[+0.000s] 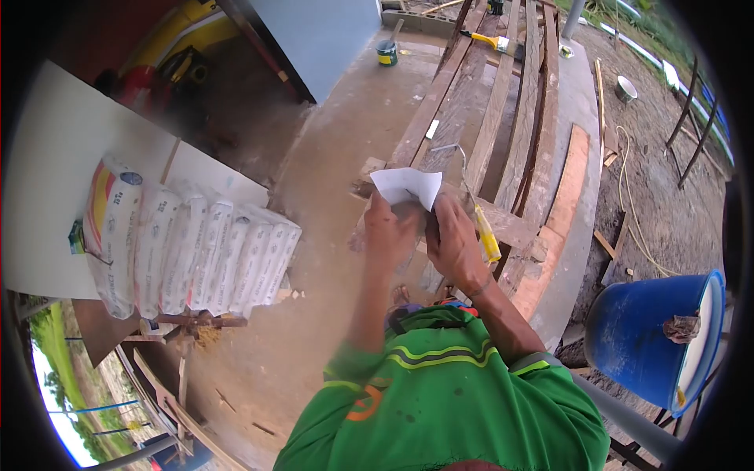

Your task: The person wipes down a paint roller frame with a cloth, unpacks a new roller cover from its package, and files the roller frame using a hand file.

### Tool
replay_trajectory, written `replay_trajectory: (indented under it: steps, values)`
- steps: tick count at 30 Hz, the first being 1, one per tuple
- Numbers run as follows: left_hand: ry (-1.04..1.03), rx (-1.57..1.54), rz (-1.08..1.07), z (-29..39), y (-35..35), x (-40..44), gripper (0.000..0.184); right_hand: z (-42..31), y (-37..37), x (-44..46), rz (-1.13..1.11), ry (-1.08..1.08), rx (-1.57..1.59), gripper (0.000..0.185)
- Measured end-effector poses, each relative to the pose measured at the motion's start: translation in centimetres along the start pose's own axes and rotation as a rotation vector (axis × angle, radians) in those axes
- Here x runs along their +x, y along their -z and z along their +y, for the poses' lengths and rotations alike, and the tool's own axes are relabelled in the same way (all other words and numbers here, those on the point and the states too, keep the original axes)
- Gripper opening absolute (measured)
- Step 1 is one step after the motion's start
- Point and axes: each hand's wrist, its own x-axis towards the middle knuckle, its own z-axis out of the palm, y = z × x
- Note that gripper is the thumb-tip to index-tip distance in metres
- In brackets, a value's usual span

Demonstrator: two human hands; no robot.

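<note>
A curled white sheet of paper (407, 185) is held up in front of my chest, over the near end of the wooden boards. My left hand (386, 229) grips its left side; the fingers are partly blurred. On the other side my right hand (455, 242) pinches the sheet, fingers bent around its lower edge. The underside of the paper between the hands is mostly hidden. Just right of my right hand lies a yellow-handled paint roller (487, 235) with a bent wire frame. Farther up the boards rests a paintbrush (491, 39) with a yellow handle.
Brown wooden boards (501, 118) stretch away ahead. A paint can (386, 52) stands on the concrete floor. Stacked white bags (188, 247) are at left, beside a pale panel (55, 165). A blue barrel (640, 334) stands at right, near a hose (624, 177) on bare soil.
</note>
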Motion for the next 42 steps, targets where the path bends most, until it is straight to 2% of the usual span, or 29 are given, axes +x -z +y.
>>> replay_trajectory:
  steps: [1,4,8,11,14,15,18,22,28,31,37,42]
  values:
    - [0.025,-0.018,0.006,0.1,-0.2,-0.1,0.041,0.0,-0.1,0.0,0.007,0.006,-0.008,0.025]
    - [0.045,-0.071,0.038,0.9,-0.5,-0.4,0.051,0.2,0.0,-0.3,-0.013,0.000,-0.017,0.036]
    - [0.088,-0.016,0.041,0.2,-0.9,-0.9,0.070,0.7,-0.8,-0.9,0.015,0.017,0.001,0.035]
    - [-0.021,-0.198,0.067,-0.9,-1.3,-1.2,0.083,0.6,-1.1,-1.0,0.016,-0.007,-0.019,0.035]
    - [-0.046,0.043,-0.091,-1.5,0.3,-1.6,0.092,0.5,-0.3,-1.5,-0.023,-0.057,-0.056,0.035]
    - [-0.011,0.098,-0.204,-0.6,1.3,-1.4,0.097,0.6,-0.1,-1.9,-0.051,-0.050,-0.046,0.035]
    - [0.032,0.346,-0.409,0.8,2.7,-0.4,0.097,0.6,0.4,-1.8,-0.193,-0.062,-0.013,0.031]
    - [0.022,0.247,-0.565,-1.1,3.1,0.0,0.091,1.3,0.0,-2.6,-0.255,-0.093,0.011,0.030]
    - [0.149,0.423,-0.672,-1.9,2.5,-0.4,0.089,2.0,-0.6,-4.0,-0.306,-0.108,-0.035,0.029]
    - [0.010,0.592,-0.644,-3.0,2.2,-0.9,0.089,2.1,-0.7,-4.4,-0.274,-0.081,-0.034,0.028]
    - [-0.042,0.503,-0.503,-3.9,2.0,-2.4,0.074,1.7,-1.5,-5.3,-0.311,-0.099,-0.022,0.030]
    - [-0.168,0.593,-0.437,-6.1,1.9,-4.0,0.074,1.6,-1.8,-4.9,-0.298,-0.039,0.008,0.027]
